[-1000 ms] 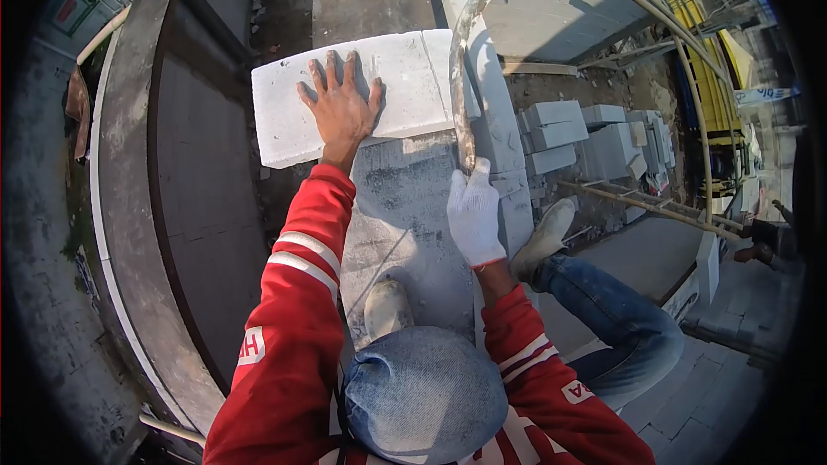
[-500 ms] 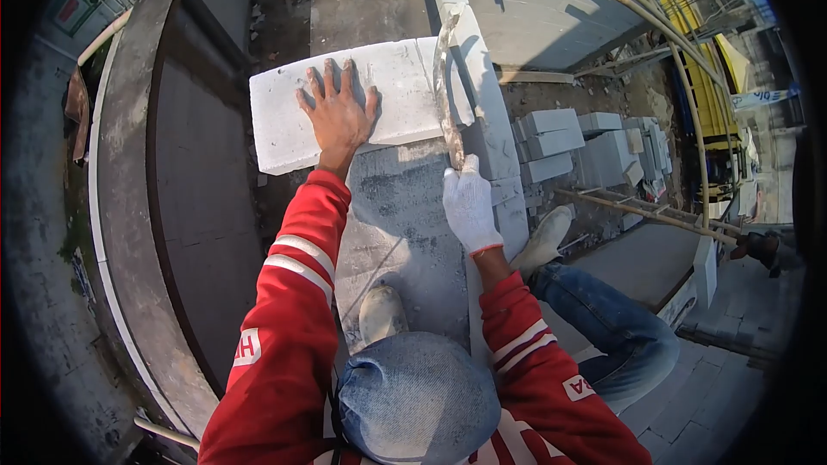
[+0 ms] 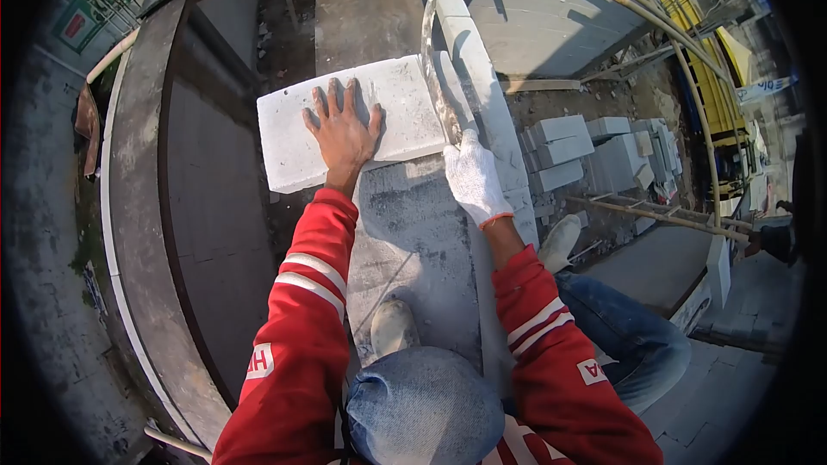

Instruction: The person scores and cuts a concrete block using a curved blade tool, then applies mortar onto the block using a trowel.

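Note:
My bare left hand [image 3: 343,131] lies flat with fingers spread on a white lightweight concrete block [image 3: 289,133]. The block sits crosswise on a grey plank [image 3: 413,245]. In my right hand [image 3: 475,179], which wears a white knitted glove, is the handle end of a long, dust-caked hand saw [image 3: 440,95]. Its blade shows nearly edge-on, bowed, pointing away from me along the block's right end. Right of the blade is a narrow pale piece [image 3: 457,90] beside the wall top; whether it is joined to the block is hidden.
A low block wall [image 3: 474,52] runs along the plank's right side. Beyond it are stacked blocks [image 3: 560,151] and a bamboo ladder [image 3: 655,213]. A dark beam [image 3: 142,181] curves along the left. My booted foot [image 3: 394,327] rests on the plank. Another person's dark-sleeved arm [image 3: 774,244] shows far right.
The saw's tip has swung left and away, and my right hand has turned slightly. My left hand stays flat on the block. The whole view has shifted a little.

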### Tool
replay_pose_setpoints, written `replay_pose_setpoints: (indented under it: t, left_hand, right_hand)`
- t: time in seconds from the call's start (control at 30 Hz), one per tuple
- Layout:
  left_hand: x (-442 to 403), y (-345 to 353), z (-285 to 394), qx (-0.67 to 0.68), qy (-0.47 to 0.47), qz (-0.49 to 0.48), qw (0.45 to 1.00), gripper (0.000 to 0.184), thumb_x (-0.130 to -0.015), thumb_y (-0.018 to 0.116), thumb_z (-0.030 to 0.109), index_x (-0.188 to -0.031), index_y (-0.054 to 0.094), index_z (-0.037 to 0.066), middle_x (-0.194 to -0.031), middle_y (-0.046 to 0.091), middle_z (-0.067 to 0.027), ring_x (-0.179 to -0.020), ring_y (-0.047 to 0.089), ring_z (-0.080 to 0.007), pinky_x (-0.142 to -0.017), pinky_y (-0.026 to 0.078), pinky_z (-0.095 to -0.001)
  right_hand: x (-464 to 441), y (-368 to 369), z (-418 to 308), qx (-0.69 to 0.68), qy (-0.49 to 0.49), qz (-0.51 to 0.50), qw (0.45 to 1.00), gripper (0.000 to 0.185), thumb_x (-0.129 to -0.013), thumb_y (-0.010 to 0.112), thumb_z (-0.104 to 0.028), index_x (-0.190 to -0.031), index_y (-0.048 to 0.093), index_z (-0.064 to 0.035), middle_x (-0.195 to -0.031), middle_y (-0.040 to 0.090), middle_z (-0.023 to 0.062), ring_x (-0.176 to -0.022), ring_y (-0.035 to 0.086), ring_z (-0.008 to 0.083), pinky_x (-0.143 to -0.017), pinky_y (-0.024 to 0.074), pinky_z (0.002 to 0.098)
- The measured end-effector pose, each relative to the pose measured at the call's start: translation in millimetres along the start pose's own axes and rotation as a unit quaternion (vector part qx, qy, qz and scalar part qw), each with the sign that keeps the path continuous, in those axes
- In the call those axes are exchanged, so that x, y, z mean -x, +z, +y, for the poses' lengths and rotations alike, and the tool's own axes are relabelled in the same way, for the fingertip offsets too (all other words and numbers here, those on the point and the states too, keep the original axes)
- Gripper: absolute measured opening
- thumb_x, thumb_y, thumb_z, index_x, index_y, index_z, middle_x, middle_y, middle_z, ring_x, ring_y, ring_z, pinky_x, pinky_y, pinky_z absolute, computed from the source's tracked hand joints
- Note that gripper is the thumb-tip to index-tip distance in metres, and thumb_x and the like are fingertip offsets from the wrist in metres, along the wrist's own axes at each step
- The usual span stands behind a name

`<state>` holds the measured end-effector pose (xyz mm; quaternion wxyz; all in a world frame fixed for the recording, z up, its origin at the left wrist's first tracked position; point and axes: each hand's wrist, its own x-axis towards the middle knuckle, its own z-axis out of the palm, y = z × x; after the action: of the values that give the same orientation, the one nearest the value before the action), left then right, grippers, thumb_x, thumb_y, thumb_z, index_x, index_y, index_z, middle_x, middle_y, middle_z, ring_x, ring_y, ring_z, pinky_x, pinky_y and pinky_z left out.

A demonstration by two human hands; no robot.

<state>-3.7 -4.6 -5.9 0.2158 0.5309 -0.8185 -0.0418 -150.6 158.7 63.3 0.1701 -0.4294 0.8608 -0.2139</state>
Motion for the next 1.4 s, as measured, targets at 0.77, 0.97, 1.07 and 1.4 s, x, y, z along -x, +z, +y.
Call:
replay_pose_setpoints:
  t: [0.77, 0.97, 1.07, 1.4]
  left_hand:
    - [0.9, -0.6, 0.7, 0.002, -0.009, -0.015, 1.0, 0.068, -0.095, 0.054, 0.053, -0.153, 0.047, 0.018, -0.162, 0.037, -0.0167, -0.153, 0.024, -0.0418, -0.12, 0.012, -0.067]
    - [-5.5, -2.7, 1.0, 0.008, -0.002, 0.0, 1.0, 0.069, -0.094, 0.055, 0.051, -0.153, 0.047, 0.016, -0.16, 0.038, -0.0177, -0.153, 0.023, -0.0422, -0.12, 0.012, -0.0671]
    - [0.2, -2.1, 0.6, 0.006, -0.011, -0.013, 1.0, 0.069, -0.094, 0.054, 0.052, -0.153, 0.047, 0.017, -0.161, 0.037, -0.0168, -0.153, 0.023, -0.0409, -0.12, 0.013, -0.0667]
    - [-0.2, -1.0, -1.3, 0.03, -0.002, -0.006, 1.0, 0.07, -0.093, 0.055, 0.052, -0.151, 0.049, 0.014, -0.16, 0.038, -0.0181, -0.153, 0.022, -0.0433, -0.12, 0.011, -0.0675]
  right_hand:
    - [-35.7, -37.5, -65.6, -0.072, -0.099, 0.238, 0.964, 0.027, -0.102, 0.056, -0.016, -0.117, 0.05, 0.0057, -0.079, 0.065, 0.0289, -0.082, 0.068, 0.0461, -0.067, 0.0566, 0.0475]
    - [-62.1, 9.5, -11.8, -0.004, -0.079, 0.04, 0.996, 0.036, -0.097, 0.06, -0.023, -0.114, 0.054, 0.0088, -0.091, 0.067, 0.0346, -0.094, 0.069, 0.046, -0.075, 0.0576, 0.0468]
    - [-36.3, -48.0, -67.1, -0.051, -0.073, 0.099, 0.991, 0.025, -0.098, 0.059, -0.016, -0.106, 0.055, 0.0067, -0.088, 0.067, 0.0311, -0.092, 0.069, 0.044, -0.072, 0.0565, 0.0456]
    - [-59.2, 20.7, 5.6, 0.258, -0.231, 0.059, 0.936, 0.022, -0.099, 0.055, -0.015, -0.11, 0.053, 0.0041, -0.085, 0.065, 0.0255, -0.077, 0.07, 0.0408, -0.064, 0.0566, 0.0445]
